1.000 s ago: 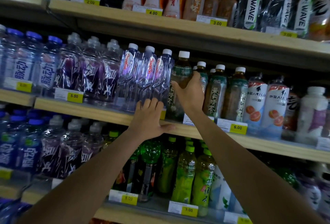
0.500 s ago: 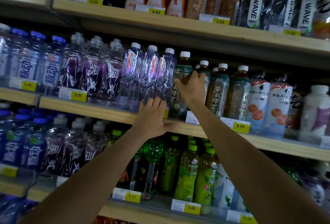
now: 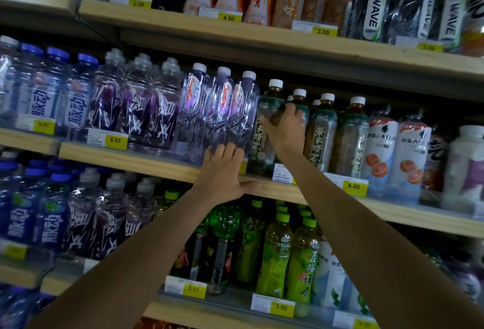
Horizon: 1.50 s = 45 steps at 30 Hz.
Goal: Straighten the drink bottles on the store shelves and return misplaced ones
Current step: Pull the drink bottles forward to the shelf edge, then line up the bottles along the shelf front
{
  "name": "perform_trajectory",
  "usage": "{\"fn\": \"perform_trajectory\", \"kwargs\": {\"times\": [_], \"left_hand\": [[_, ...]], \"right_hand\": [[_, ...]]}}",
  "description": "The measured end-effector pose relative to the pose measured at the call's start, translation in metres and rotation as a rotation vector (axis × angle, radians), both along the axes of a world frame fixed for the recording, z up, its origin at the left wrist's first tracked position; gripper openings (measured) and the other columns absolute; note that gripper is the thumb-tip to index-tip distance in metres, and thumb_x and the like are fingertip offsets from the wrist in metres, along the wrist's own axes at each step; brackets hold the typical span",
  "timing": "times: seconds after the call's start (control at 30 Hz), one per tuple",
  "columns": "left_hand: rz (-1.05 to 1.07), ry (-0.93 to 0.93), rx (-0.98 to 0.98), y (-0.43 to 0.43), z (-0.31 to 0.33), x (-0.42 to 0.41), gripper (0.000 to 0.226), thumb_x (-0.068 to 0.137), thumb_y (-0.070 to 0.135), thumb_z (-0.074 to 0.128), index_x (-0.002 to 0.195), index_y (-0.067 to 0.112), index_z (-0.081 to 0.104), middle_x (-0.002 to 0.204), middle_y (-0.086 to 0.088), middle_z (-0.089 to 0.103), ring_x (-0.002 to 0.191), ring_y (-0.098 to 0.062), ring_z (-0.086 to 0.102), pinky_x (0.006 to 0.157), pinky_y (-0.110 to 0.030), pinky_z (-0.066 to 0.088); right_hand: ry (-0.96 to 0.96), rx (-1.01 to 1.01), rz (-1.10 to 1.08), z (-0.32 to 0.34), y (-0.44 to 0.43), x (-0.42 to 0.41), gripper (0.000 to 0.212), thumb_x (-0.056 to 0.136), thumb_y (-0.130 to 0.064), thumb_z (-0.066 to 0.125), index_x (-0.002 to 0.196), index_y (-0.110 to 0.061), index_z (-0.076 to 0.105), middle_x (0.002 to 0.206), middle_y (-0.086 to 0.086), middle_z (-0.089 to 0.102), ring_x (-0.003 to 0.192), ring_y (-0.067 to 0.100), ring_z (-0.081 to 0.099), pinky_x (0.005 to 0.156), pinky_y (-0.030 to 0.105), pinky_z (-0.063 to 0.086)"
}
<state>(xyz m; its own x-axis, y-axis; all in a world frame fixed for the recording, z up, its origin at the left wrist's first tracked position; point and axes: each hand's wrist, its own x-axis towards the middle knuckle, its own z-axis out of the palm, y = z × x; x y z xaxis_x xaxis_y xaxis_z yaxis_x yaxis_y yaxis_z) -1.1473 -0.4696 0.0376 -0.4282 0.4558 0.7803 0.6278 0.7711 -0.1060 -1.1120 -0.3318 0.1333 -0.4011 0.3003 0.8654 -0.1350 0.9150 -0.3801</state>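
Note:
On the middle shelf (image 3: 162,162) stands a row of green-label tea bottles with white caps. My right hand (image 3: 285,129) wraps around the leftmost tea bottle (image 3: 264,129) at its shoulder, fingers reaching behind it. To its left stand three clear water bottles (image 3: 222,111) with red-lettered labels, leaning slightly right. My left hand (image 3: 222,175) lies flat with fingers spread against the shelf edge and the base of the rightmost water bottle; whether it grips anything I cannot tell.
More tea bottles (image 3: 348,134) and grapefruit drinks (image 3: 408,155) stand to the right. Purple-label bottles (image 3: 136,106) and blue-cap bottles (image 3: 47,98) fill the left. Green tea bottles (image 3: 275,252) crowd the shelf below. The upper shelf (image 3: 262,38) overhangs closely.
My right hand has slid a little higher around the tea bottle's shoulder. My left hand stays pressed at the shelf edge. The view has shifted slightly.

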Motion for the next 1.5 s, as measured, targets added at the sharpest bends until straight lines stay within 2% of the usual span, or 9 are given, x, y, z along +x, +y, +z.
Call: {"fn": "perform_trajectory", "kwargs": {"times": [0.47, 0.6, 0.73, 0.83, 0.97, 1.07, 1.27, 1.37, 1.5], "left_hand": [[0.021, -0.039, -0.034, -0.001, 0.006, -0.002, 0.078, 0.074, 0.08, 0.037, 0.117, 0.014, 0.037, 0.116, -0.004, 0.036, 0.11, -0.024, 0.035, 0.1, -0.05, 0.032], [0.026, -0.111, -0.07, -0.003, 0.014, 0.003, 0.078, 0.075, 0.077, 0.042, 0.123, 0.015, 0.035, 0.121, -0.006, 0.036, 0.114, -0.026, 0.033, 0.098, -0.049, 0.035], [0.009, -0.171, -0.009, -0.005, 0.016, 0.008, 0.065, 0.082, 0.065, 0.048, 0.122, 0.014, 0.038, 0.122, -0.007, 0.039, 0.117, -0.028, 0.036, 0.095, -0.048, 0.037], [0.029, -0.079, 0.092, -0.002, 0.005, 0.013, 0.051, 0.088, 0.051, 0.048, 0.116, 0.009, 0.044, 0.118, -0.011, 0.046, 0.112, -0.031, 0.042, 0.093, -0.047, 0.039], [0.202, -0.011, 0.17, 0.02, -0.004, 0.023, 0.054, 0.089, 0.05, 0.047, 0.113, 0.001, 0.05, 0.113, -0.02, 0.052, 0.104, -0.037, 0.05, 0.094, -0.052, 0.036], [0.217, 0.005, 0.194, 0.046, -0.004, 0.036, 0.054, 0.089, 0.045, 0.049, 0.112, -0.003, 0.051, 0.114, -0.024, 0.05, 0.104, -0.041, 0.05, 0.09, -0.053, 0.039], [-0.081, 0.139, 0.038, 0.16, -0.011, 0.087, 0.053, 0.089, 0.039, 0.054, 0.128, 0.004, 0.048, 0.132, -0.016, 0.048, 0.118, -0.036, 0.046, 0.096, -0.048, 0.037], [-0.158, 0.183, -0.052, 0.241, -0.005, 0.118, 0.056, 0.09, 0.043, 0.049, 0.134, 0.008, 0.043, 0.134, -0.012, 0.047, 0.12, -0.032, 0.045, 0.098, -0.043, 0.035], [-0.14, 0.163, -0.074, 0.333, 0.005, 0.16, 0.056, 0.091, 0.049, 0.042, 0.131, 0.009, 0.044, 0.134, -0.014, 0.046, 0.123, -0.031, 0.041, 0.095, -0.042, 0.036]], "right_hand": [[-0.031, 0.147, -0.107, -0.005, 0.008, 0.001, 0.043, 0.091, -0.04, 0.055, 0.12, -0.009, 0.047, 0.122, 0.013, 0.051, 0.096, 0.031, 0.06, 0.063, 0.03, 0.04], [-0.133, 0.27, -0.09, -0.012, 0.015, 0.015, 0.038, 0.092, -0.035, 0.055, 0.12, -0.01, 0.049, 0.124, 0.009, 0.053, 0.094, 0.028, 0.06, 0.068, 0.034, 0.05], [-0.176, 0.463, -0.086, -0.038, 0.031, 0.041, 0.025, 0.094, -0.031, 0.049, 0.108, -0.01, 0.053, 0.107, 0.008, 0.057, 0.092, 0.028, 0.059, 0.062, 0.032, 0.043], [-0.212, 0.562, -0.112, -0.063, 0.058, 0.066, 0.032, 0.095, -0.029, 0.046, 0.119, -0.009, 0.054, 0.119, 0.01, 0.054, 0.109, 0.028, 0.051, 0.073, 0.037, 0.047], [-0.211, 0.607, -0.246, -0.085, 0.117, 0.098, 0.032, 0.093, -0.024, 0.047, 0.118, -0.004, 0.055, 0.121, 0.014, 0.053, 0.115, 0.031, 0.047, 0.084, 0.042, 0.044], [-0.181, 0.573, -0.288, -0.087, 0.167, 0.122, 0.034, 0.092, -0.021, 0.052, 0.118, -0.001, 0.056, 0.121, 0.019, 0.055, 0.112, 0.036, 0.05, 0.082, 0.045, 0.046], [-0.063, 0.542, -0.328, -0.093, 0.258, 0.166, 0.028, 0.083, -0.021, 0.062, 0.101, 0.0, 0.063, 0.096, 0.018, 0.063, 0.088, 0.036, 0.061, 0.072, 0.041, 0.051], [-0.051, 0.575, -0.35, -0.095, 0.306, 0.191, 0.03, 0.084, -0.027, 0.05, 0.095, -0.002, 0.063, 0.091, 0.016, 0.062, 0.083, 0.036, 0.06, 0.074, 0.039, 0.048], [-0.093, 0.549, -0.354, -0.101, 0.379, 0.234, 0.043, 0.088, -0.034, 0.039, 0.104, -0.001, 0.062, 0.101, 0.017, 0.062, 0.095, 0.036, 0.058, 0.084, 0.043, 0.046]]}}
